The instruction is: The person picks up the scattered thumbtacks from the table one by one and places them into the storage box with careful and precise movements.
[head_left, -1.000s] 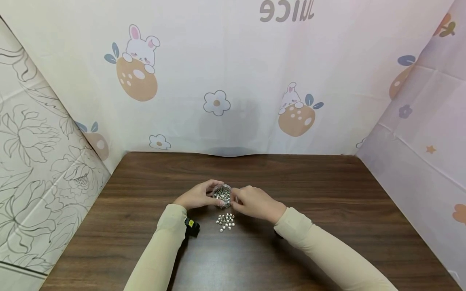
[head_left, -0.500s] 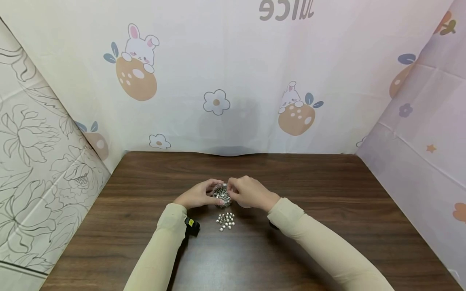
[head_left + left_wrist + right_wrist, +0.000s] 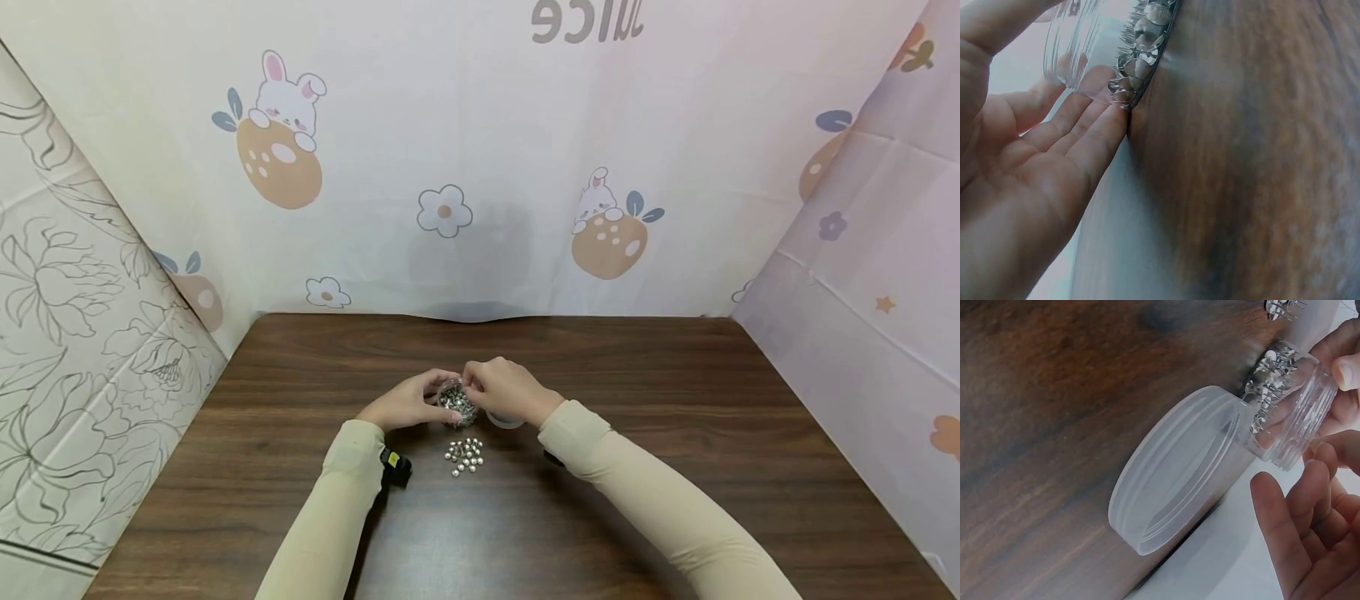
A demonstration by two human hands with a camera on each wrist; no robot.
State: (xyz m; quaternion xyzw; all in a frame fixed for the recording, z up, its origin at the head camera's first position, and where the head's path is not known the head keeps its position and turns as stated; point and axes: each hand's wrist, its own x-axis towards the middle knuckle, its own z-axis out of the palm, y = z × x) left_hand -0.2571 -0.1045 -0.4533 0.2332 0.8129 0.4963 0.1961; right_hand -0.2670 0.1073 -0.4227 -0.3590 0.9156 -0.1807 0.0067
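Note:
My left hand (image 3: 408, 402) grips a small clear jar (image 3: 453, 422), its thumb on the near side and fingers round the back. Silver thumbtacks (image 3: 1266, 381) form a layer in the bottom of the jar, which stands upright on the table. In the left wrist view the left fingers (image 3: 1094, 134) reach along the jar's wall. Over the right side of the jar's mouth is my right hand (image 3: 510, 390), thumb and index finger bent together at the rim. I cannot tell whether a tack is between those fingertips.
A translucent screw lid (image 3: 1179, 469) lies beside the jar, partly under the right hand in the head view. Several loose thumbtacks (image 3: 465, 454) are spread on the brown table (image 3: 337, 358) in front of the jar. Behind the table hangs a printed curtain (image 3: 480, 150).
My right hand has moved left and slightly away from me, from the jar's right side to over its mouth. The lid now shows beneath it. My left hand keeps its grip on the jar.

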